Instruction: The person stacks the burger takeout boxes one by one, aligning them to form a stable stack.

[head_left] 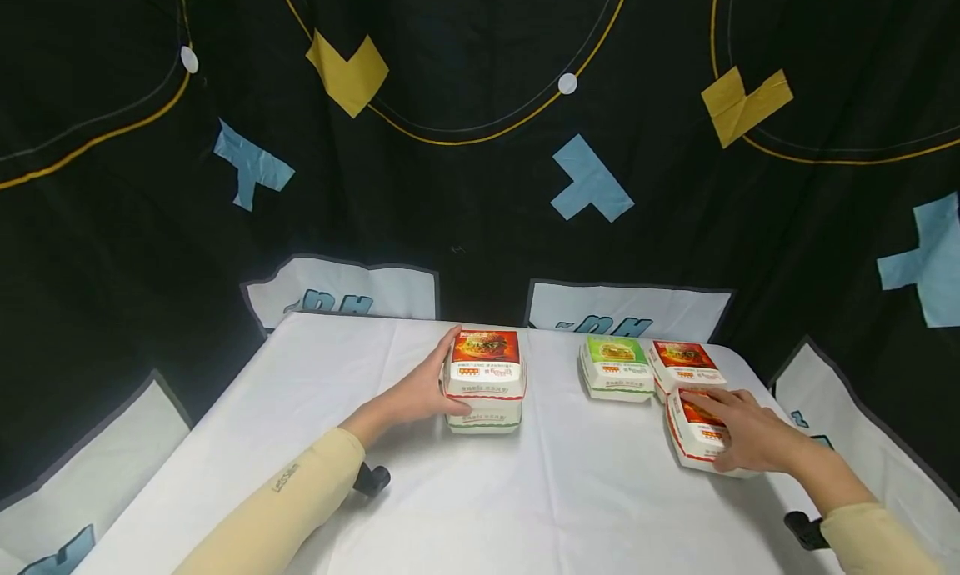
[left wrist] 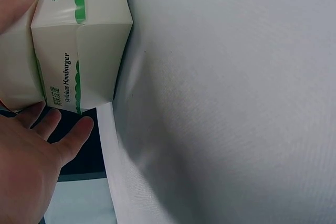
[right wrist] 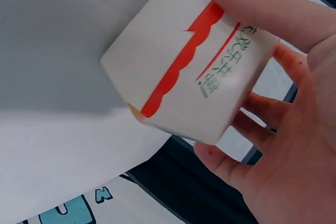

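Note:
Left of the table's middle, a burger box with a red picture lid (head_left: pixel 486 360) sits stacked on a green-trimmed burger box (head_left: pixel 484 418). My left hand (head_left: pixel 420 390) grips the upper box from its left side, thumb at the front and fingers behind. Up close in the left wrist view, the green-trimmed box (left wrist: pixel 86 40) reads "Delicious Hamburger". At the right, my right hand (head_left: pixel 753 433) holds another red burger box (head_left: pixel 692 443). The right wrist view shows the thumb on this box's red-trimmed side (right wrist: pixel 173 77), with the other fingers around its far side. Its underside is hidden.
Behind the right-hand box stand a green-lidded burger box (head_left: pixel 618 367) and another red-lidded one (head_left: pixel 684 358), close together. A white cloth covers the table (head_left: pixel 555 508). Beyond the back edge hangs a dark curtain (head_left: pixel 465 217) with yellow and blue shapes.

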A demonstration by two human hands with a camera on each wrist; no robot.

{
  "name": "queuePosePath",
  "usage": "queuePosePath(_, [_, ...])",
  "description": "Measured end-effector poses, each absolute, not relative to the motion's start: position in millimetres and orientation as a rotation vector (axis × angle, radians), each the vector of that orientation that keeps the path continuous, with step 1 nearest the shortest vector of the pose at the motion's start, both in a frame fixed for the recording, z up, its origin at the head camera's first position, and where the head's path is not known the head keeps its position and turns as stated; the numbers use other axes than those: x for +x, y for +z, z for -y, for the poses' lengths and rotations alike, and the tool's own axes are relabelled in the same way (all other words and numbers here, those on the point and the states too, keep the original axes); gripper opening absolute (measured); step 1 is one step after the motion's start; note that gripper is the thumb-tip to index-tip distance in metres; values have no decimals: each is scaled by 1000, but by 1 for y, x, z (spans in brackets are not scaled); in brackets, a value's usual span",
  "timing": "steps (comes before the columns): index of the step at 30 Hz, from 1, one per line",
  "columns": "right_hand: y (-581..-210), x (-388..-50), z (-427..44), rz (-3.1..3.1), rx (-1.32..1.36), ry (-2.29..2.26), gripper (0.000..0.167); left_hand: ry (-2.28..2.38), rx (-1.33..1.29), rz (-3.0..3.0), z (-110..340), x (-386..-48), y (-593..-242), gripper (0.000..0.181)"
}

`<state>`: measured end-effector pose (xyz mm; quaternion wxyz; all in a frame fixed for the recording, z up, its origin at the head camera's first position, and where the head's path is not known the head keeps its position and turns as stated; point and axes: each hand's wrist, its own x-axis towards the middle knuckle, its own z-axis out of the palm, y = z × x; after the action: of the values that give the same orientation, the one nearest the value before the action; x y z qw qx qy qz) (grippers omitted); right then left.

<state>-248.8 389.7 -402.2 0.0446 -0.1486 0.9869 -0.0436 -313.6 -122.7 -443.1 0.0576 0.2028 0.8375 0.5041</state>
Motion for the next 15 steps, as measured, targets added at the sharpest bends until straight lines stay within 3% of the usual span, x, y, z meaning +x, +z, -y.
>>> queuePosePath(15, [-409,-250,-391,-2997,-454,-164,105,1513,638,-2545,123,-317,-445,130])
